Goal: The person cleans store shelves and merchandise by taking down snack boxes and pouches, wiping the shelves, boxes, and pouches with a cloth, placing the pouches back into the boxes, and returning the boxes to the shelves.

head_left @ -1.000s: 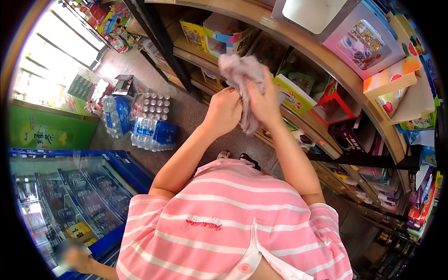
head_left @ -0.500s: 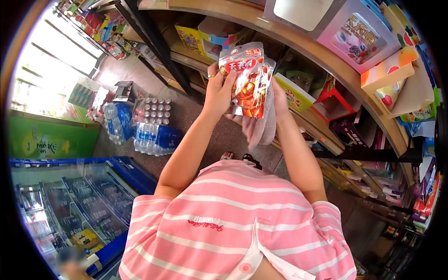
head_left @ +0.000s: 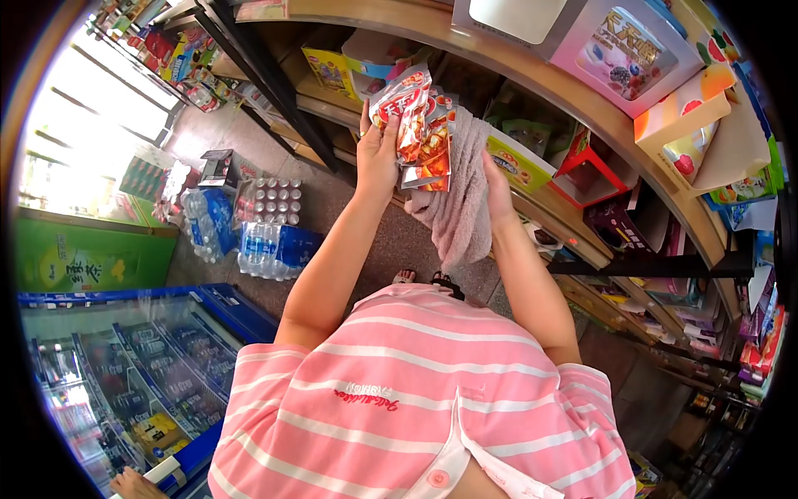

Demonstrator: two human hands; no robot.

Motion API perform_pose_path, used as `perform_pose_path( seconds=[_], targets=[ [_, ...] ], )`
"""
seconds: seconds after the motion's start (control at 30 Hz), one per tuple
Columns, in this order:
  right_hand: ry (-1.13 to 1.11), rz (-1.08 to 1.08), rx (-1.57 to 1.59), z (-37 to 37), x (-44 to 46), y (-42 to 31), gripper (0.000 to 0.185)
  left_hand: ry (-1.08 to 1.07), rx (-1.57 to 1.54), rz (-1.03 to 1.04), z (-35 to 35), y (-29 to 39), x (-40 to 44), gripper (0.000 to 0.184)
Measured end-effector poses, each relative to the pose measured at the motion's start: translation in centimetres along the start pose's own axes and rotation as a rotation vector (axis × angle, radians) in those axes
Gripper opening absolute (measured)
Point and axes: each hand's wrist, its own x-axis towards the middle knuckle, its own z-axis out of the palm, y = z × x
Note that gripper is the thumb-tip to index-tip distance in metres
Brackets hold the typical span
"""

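Note:
My left hand [head_left: 380, 158] is closed around silver-and-red snack pouches [head_left: 413, 125]; at least two show, fanned apart, with a picture of brown-red food on them. In my right hand [head_left: 499, 190] is a greyish-pink cloth [head_left: 462, 200], bunched beside the pouches and hanging below them. The cloth's upper part lies right against the rear pouch. Most of my right fingers are hidden behind the cloth. Both hands are held out in front of the shelf, above the floor.
A wooden shelf [head_left: 573, 87] with snack boxes curves across the top and right. On the floor at left stand shrink-wrapped water bottles [head_left: 270, 249] and cans [head_left: 277, 200]. A glass-topped freezer [head_left: 150, 291] fills the lower left, with another person's hand [head_left: 137, 482] at its edge.
The pouches have tilted and fanned apart, shifting left away from the cloth. More of the cloth now shows on the right. Another person's hand is now at the freezer's edge.

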Motion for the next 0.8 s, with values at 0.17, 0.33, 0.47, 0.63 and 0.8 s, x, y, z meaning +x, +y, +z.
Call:
perform_pose_path(
  seconds=[0.17,0.33,0.47,0.63,0.8],
  targets=[
    [0.003,-0.029,-0.038,-2.7,-0.2,0.2,0.054,0.090,-0.216,-0.153,-0.3,2.4,-0.6,0.025],
    [-0.034,0.042,-0.013,-5.4,0.5,-1.5,0.052,0.049,-0.275,-0.276,-1.2,3.1,-1.3,0.023],
    [0.021,-0.168,-0.367,-3.6,0.8,-1.8,0.047,-0.021,-0.200,-0.384,0.3,2.9,-3.1,0.026],
    [0.003,-0.415,-0.665,-2.1,-0.3,-2.8,0.046,0.003,-0.079,-0.368,0.1,3.8,-3.8,0.029],
    [0.052,-0.384,-0.954,-0.9,0.7,0.4,0.075,-0.027,-0.092,-0.453,1.3,3.9,-4.8,0.031]
  ],
)
